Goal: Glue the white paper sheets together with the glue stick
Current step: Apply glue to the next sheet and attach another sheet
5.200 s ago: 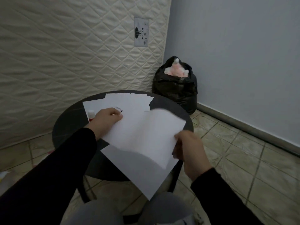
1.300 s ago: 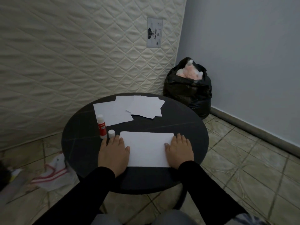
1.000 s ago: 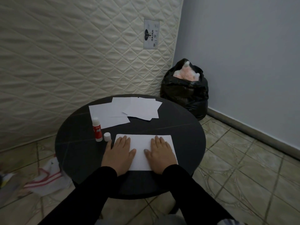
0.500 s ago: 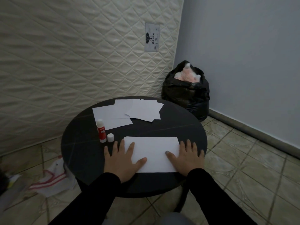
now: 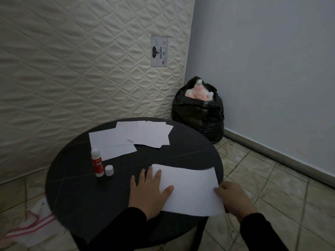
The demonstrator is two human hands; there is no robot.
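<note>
A white glued paper sheet (image 5: 190,189) lies at the near right of the round black table (image 5: 81,196), its right end past the table's rim and slightly raised. My left hand (image 5: 150,192) rests flat, fingers spread, on the sheet's left end. My right hand (image 5: 233,198) pinches the sheet's near right corner. The red and white glue stick (image 5: 97,165) stands upright and uncapped at the table's left, with its white cap (image 5: 109,170) beside it. Several loose white sheets (image 5: 130,139) overlap at the table's far side.
A quilted cream mattress (image 5: 81,60) leans against the wall behind the table. A black bag (image 5: 197,113) with pink stuffing stands in the corner at the right. A white and red cloth (image 5: 34,225) lies on the tiled floor at the left.
The sheet has slid right, past the table's edge. My right hand went from pressing flat on it to gripping its right corner; my left hand still presses the left end.
</note>
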